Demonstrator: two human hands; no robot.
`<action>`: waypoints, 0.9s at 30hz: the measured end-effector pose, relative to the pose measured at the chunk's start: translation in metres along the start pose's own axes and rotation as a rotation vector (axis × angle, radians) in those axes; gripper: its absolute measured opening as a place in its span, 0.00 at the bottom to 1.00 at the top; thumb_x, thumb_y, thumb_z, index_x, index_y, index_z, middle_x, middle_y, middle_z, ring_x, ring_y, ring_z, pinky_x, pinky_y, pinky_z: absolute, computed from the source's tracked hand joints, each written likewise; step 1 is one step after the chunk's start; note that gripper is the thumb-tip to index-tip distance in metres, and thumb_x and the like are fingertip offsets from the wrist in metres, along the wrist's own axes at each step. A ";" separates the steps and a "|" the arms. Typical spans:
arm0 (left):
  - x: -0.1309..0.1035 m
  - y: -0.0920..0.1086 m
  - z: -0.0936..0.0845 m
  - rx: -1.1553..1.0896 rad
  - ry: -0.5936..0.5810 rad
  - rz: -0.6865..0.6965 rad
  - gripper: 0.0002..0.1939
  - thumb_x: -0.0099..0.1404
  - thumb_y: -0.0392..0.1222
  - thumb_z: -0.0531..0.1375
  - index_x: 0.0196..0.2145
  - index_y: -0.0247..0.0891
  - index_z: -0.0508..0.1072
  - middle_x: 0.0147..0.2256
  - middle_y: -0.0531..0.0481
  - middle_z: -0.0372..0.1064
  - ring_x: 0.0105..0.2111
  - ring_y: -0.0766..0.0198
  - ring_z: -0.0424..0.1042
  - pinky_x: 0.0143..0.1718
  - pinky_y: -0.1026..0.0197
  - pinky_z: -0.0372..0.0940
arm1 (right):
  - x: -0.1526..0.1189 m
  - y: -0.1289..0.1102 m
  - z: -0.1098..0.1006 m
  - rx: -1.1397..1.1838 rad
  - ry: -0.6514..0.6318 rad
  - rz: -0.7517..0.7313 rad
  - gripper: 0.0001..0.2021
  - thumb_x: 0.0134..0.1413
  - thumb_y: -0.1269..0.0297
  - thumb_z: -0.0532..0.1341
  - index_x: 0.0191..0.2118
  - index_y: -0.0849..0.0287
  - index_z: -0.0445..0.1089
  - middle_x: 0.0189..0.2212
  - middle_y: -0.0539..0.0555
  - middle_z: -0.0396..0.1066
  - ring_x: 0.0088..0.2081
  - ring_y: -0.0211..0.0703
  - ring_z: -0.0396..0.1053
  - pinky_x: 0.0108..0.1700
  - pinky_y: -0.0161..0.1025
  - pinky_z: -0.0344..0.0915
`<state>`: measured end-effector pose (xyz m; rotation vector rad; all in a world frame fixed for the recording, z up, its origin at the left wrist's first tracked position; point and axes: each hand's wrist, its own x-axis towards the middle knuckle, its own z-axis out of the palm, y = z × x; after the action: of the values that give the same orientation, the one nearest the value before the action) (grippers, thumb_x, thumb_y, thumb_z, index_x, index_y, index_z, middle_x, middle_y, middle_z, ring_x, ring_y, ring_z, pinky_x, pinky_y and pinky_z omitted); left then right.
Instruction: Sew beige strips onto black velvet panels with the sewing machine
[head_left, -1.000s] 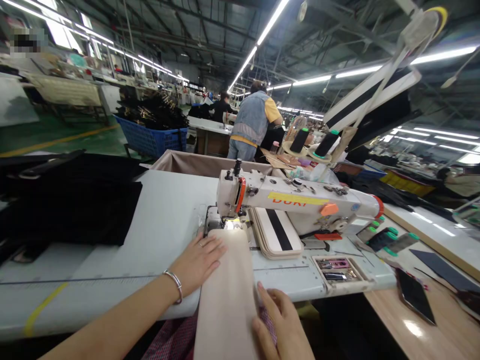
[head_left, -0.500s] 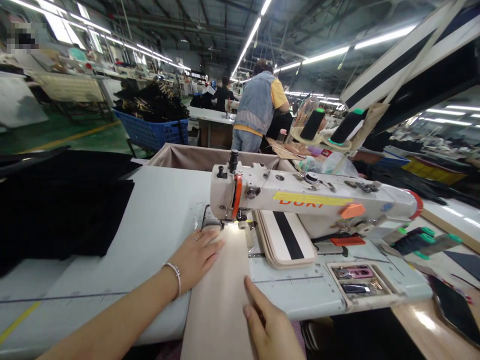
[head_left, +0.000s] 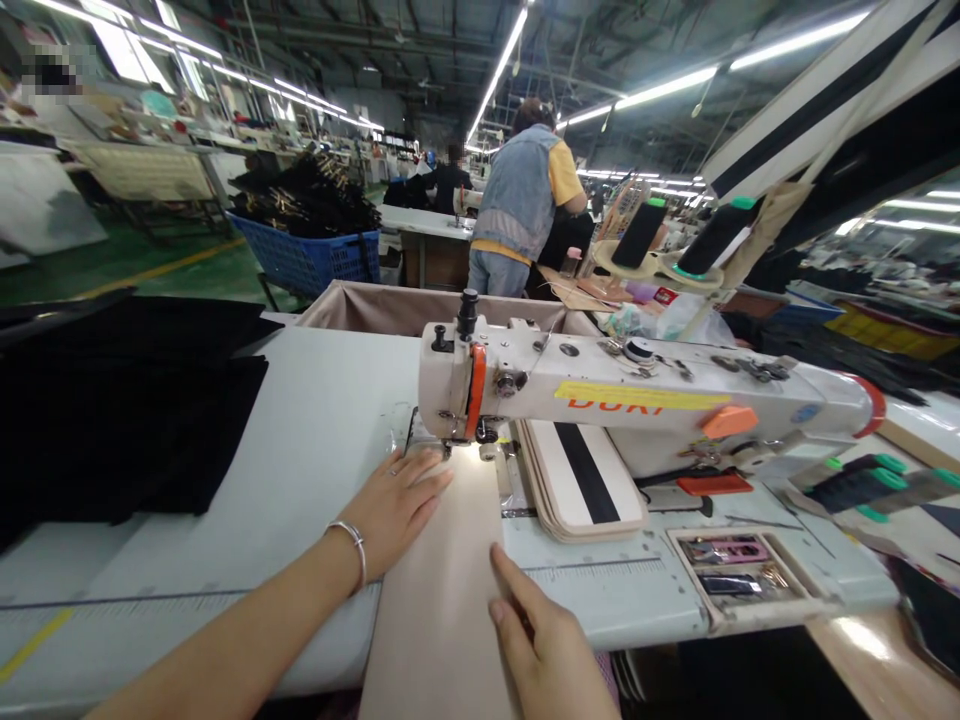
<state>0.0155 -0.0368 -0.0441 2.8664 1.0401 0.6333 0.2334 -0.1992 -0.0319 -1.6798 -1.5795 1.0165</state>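
Beige material [head_left: 439, 600] is extending up to the sewing machine [head_left: 645, 400]. We are observing the left hand [head_left: 391, 510] lying flat on its left edge, the right hand [head_left: 546, 635] loosely open at its right.

Beige panel [head_left: 442, 570], plain, smooth-looking, long and narrow, is lying lengthwise across the bench [head_left: 337, 385], far end sitting under the needle end of the sewing machine [head_left: 517, 375] and catching bright light there. Near part is crossing the bench's front edge, extending over it and running out of view; near end not visible. Long sides are running roughly straight, surface looking flat, no clear creases showing. Stitching: too small to tell. Machine is standing upright on the bench, white body stretching toward the right edge, orange lettering partly hiding under yellow tape, orange strip running down its needle end.
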 end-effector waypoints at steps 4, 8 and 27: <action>0.000 0.000 -0.001 -0.008 -0.007 -0.014 0.19 0.72 0.38 0.51 0.58 0.44 0.68 0.61 0.45 0.61 0.61 0.51 0.60 0.64 0.37 0.51 | 0.000 -0.003 0.001 0.003 0.019 -0.001 0.26 0.64 0.61 0.54 0.66 0.60 0.59 0.58 0.58 0.67 0.59 0.50 0.65 0.60 0.49 0.63; 0.001 -0.003 0.001 -0.023 -0.008 -0.022 0.19 0.72 0.38 0.51 0.59 0.44 0.68 0.61 0.45 0.61 0.62 0.51 0.60 0.64 0.37 0.51 | 0.001 -0.007 -0.001 -0.094 0.076 -0.044 0.25 0.63 0.62 0.54 0.64 0.60 0.62 0.53 0.59 0.72 0.54 0.52 0.71 0.54 0.46 0.69; -0.044 -0.189 -0.185 0.391 0.085 -0.622 0.22 0.65 0.44 0.59 0.54 0.30 0.71 0.52 0.34 0.68 0.54 0.44 0.65 0.57 0.44 0.58 | 0.091 -0.006 0.012 -0.812 0.225 -0.663 0.25 0.65 0.57 0.55 0.66 0.49 0.58 0.64 0.52 0.60 0.63 0.55 0.58 0.63 0.58 0.57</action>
<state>-0.2007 0.0622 0.0788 2.5494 2.1409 0.5428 0.2192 -0.1094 -0.0446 -1.4416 -2.3148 -0.1823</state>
